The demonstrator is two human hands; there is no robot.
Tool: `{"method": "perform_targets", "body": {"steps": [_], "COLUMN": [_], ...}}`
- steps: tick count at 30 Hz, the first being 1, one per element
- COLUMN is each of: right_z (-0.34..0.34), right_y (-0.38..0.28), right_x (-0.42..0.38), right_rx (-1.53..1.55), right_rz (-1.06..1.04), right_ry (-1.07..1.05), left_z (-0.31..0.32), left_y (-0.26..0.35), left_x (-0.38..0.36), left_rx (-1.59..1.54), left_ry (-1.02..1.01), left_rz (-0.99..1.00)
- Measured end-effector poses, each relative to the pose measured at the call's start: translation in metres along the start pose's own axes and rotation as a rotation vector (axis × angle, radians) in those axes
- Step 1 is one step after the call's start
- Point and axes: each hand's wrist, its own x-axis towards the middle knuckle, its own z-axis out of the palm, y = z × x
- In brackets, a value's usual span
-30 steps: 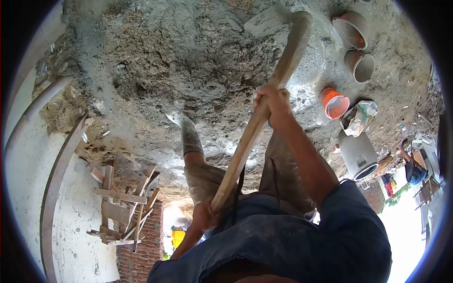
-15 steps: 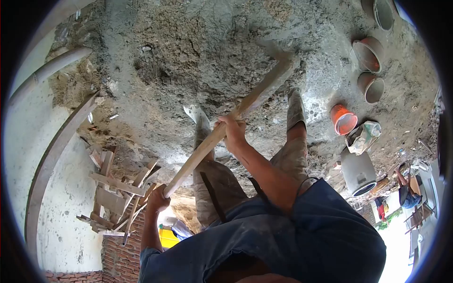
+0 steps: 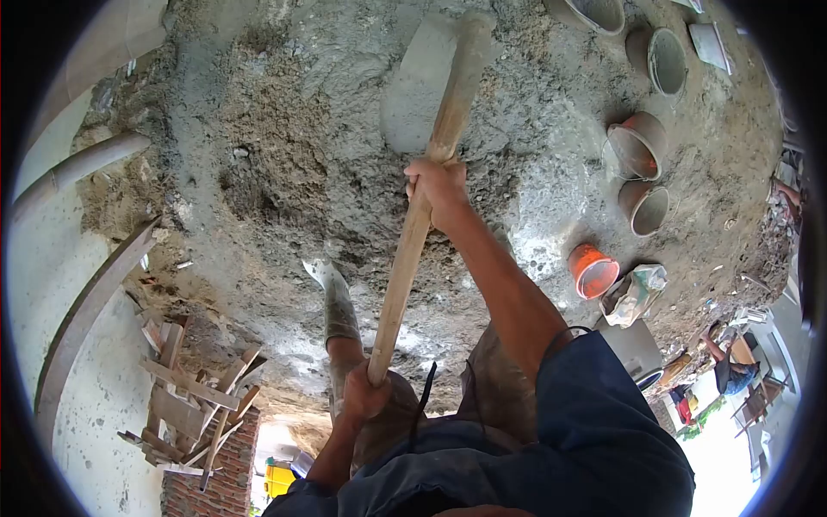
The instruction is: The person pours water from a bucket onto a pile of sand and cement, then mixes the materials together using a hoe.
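Observation:
A hoe with a long wooden handle (image 3: 403, 289) stretches ahead of me, held in both hands. Around the lower end of the handle, close to my body, my left hand (image 3: 366, 392) is closed. Farther up, my right hand (image 3: 439, 188) wraps the handle just short of the blade. The broad hoe blade (image 3: 419, 90) is coated in grey and shows its flat face over the wet grey mix (image 3: 336, 52). Darker, crumbly sand (image 3: 276, 146) lies left of the blade. One boot (image 3: 338, 302) is planted below the mix.
To the right, grey buckets (image 3: 639, 145), an orange bucket (image 3: 593, 271) and a crumpled sack (image 3: 635, 293) stand on the ground. Scrap wood (image 3: 189, 401) is piled left, beside a curved plank (image 3: 86, 314) against the pale wall. Another person (image 3: 732, 370) is at far right.
The hoe has swung forward and more upright in view, its blade now showing flat. My right hand moved forward with it, and my left hand came right, nearer my body's middle.

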Motion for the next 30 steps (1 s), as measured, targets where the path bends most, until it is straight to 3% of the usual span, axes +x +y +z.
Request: {"method": "perform_targets", "body": {"steps": [3, 5, 7, 9, 12, 13, 14, 15, 18, 19, 21, 23, 24, 26, 28, 30], "right_z": [-0.008, -0.007, -0.008, -0.015, -0.011, -0.017, -0.020, -0.026, -0.053, -0.071, -0.106, -0.155, -0.180, -0.221, -0.227, -0.185], "right_y": [-0.091, -0.137, -0.134, -0.091, 0.004, 0.039, 0.066, 0.075, 0.070, 0.059, 0.009, -0.045, -0.076, -0.123, -0.132, -0.100], "right_x": [0.038, 0.082, 0.105, 0.112, 0.049, 0.033, 0.009, -0.020, -0.069, -0.075, -0.050, 0.014, 0.049, 0.130, 0.170, 0.152], "right_rx": [-0.040, -0.102, -0.210, -0.285, -0.174, -0.075, -0.013, 0.005, 0.157, 0.168, 0.165, 0.236, 0.251, 0.187, 0.067, 0.057], "right_rz": [-0.243, -0.349, -0.337, -0.247, -0.031, 0.018, 0.054, 0.085, 0.136, 0.144, 0.129, -0.102, -0.220, -0.247, -0.162, -0.146], "right_ry": [-0.033, 0.071, 0.115, 0.136, 0.185, 0.103, 0.101, 0.057, 0.023, -0.002, 0.201, 0.379, 0.283, 0.358, 0.421, 0.383], "left_z": [0.014, 0.011, 0.009, 0.004, -0.014, -0.021, -0.029, -0.033, -0.045, -0.042, -0.031, -0.003, 0.008, 0.014, 0.000, -0.032], "left_y": [0.052, 0.100, 0.117, 0.117, 0.055, 0.027, -0.009, -0.031, -0.025, -0.019, 0.013, 0.082, 0.115, 0.172, 0.212, 0.178], "left_x": [0.094, 0.148, 0.136, 0.090, 0.017, -0.008, -0.036, -0.054, -0.088, -0.079, -0.024, 0.063, 0.105, 0.172, 0.170, 0.144], "left_rx": [0.055, 0.002, -0.020, -0.096, 0.045, 0.056, 0.119, 0.182, 0.245, 0.246, 0.402, 0.470, 0.463, 0.409, 0.425, 0.439], "left_ry": [0.189, 0.168, 0.068, -0.045, -0.071, -0.041, -0.061, -0.078, -0.077, -0.088, -0.160, -0.182, -0.152, -0.162, -0.194, -0.180], "left_rz": [0.266, 0.295, 0.224, 0.052, -0.092, -0.042, -0.128, -0.206, -0.130, -0.136, -0.014, 0.166, 0.292, 0.505, 0.414, 0.392]}}
